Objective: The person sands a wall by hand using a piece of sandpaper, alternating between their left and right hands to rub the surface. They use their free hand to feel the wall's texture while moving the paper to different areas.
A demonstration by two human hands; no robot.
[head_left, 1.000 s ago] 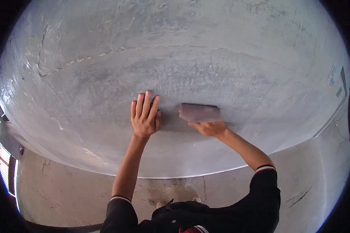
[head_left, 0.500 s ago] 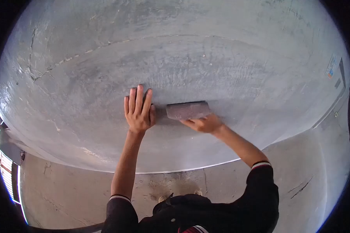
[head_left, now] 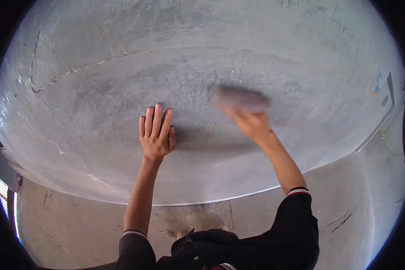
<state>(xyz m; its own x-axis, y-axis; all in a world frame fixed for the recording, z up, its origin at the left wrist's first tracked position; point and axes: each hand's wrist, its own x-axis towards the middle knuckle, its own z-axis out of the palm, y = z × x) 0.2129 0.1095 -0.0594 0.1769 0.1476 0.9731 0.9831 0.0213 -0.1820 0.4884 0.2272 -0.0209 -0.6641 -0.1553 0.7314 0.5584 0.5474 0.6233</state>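
Observation:
A grey wall (head_left: 121, 81) with a rough, smeared surface fills most of the view. Flat against it, left of the middle, lies my left hand (head_left: 155, 134) with fingers spread and nothing held. To its right and higher up, my right hand (head_left: 252, 122) grips a flat, rectangular, brownish-grey block (head_left: 244, 99). The block is blurred by motion and lies over the wall; whether it touches the surface is unclear.
A thin crack line (head_left: 121, 56) curves across the upper wall. At the right are a small sticker (head_left: 376, 83) and a dark strip (head_left: 390, 87). Below lies a cracked concrete floor (head_left: 85, 220). Bright slatted openings (head_left: 2, 189) show at the far left.
My right hand has moved up and slightly right with the block. My left hand stays flat on the wall, and the whole view has shifted slightly.

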